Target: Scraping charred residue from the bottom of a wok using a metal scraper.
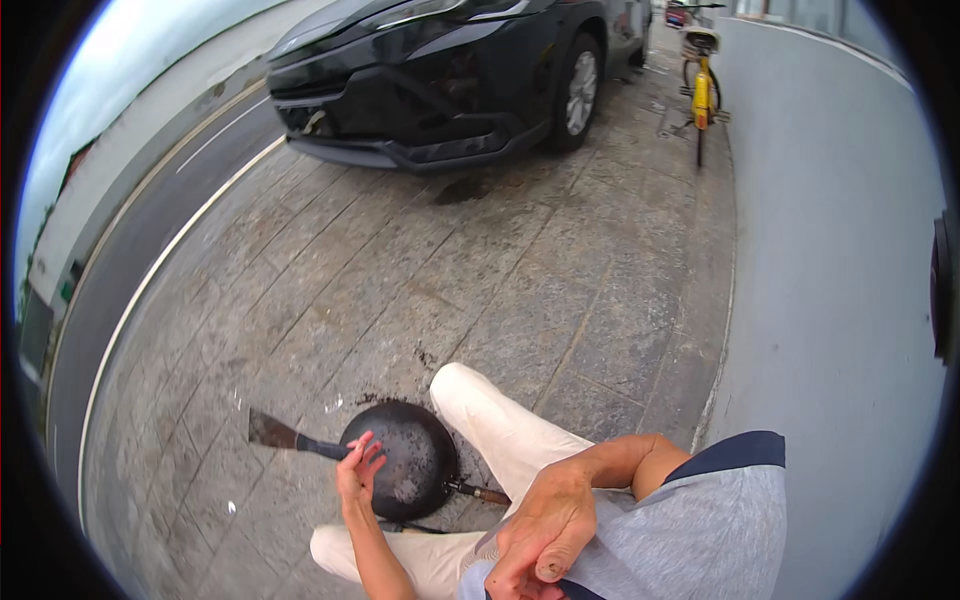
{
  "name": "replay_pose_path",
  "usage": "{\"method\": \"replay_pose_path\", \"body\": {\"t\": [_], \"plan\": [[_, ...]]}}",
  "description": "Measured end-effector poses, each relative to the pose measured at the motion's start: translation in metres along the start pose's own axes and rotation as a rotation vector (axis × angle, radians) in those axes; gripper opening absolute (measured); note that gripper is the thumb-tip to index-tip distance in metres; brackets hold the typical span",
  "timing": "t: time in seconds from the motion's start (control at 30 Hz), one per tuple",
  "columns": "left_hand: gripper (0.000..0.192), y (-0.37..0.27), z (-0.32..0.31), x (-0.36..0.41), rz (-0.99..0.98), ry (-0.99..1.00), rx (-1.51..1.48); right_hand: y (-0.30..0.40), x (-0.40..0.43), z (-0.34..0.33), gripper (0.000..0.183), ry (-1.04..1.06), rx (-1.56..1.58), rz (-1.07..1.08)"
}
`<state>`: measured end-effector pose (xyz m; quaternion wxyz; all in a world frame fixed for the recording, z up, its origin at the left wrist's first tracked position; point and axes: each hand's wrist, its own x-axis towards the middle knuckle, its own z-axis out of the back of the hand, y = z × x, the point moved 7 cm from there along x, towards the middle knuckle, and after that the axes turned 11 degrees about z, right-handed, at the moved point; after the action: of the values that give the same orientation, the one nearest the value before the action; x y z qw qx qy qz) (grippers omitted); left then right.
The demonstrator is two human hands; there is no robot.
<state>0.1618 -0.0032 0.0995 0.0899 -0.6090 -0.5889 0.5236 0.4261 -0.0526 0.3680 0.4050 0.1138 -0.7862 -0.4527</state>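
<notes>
A blackened wok (409, 461) lies bottom up on the paving between my bent legs, patchy with grey spots. Its wood-gripped handle (487, 495) points towards my thigh. My left hand (360, 469) is over the wok's left side and grips the dark handle of a flat-bladed scraper (274, 431). The blade sticks out to the left, clear of the wok. Held close to the camera, my right hand (547, 525) is bent in front of my grey shirt, beside navy trim. Its fingers are partly hidden, so whether they grip cloth is unclear.
Black flakes (379, 397) lie on the stone paving (480, 285) around the wok. Ahead stands a parked black car (420, 90). A yellow bicycle (701, 97) is by the pale wall (825, 247) on the right. A road (157, 217) runs along the left.
</notes>
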Motion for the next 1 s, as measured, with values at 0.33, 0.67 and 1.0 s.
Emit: {"method": "replay_pose_path", "body": {"t": [0.33, 0.67, 1.0], "plan": [[0.013, -0.011, -0.026, -0.014, -0.015, -0.063, 0.032, 0.02, 0.01, 0.008, 0.048, 0.04, -0.014, 0.337], [0.02, -0.012, -0.016, -0.032, -0.12, -0.26, 0.217, -0.047, -0.017, 0.216, 0.033, -0.975, -0.538, 0.038], [0.049, -0.032, -0.037, -0.058, -0.424, -0.573, 0.946, -0.123, -0.026, 0.278, 0.025, -1.005, -0.659, -0.107]]}}
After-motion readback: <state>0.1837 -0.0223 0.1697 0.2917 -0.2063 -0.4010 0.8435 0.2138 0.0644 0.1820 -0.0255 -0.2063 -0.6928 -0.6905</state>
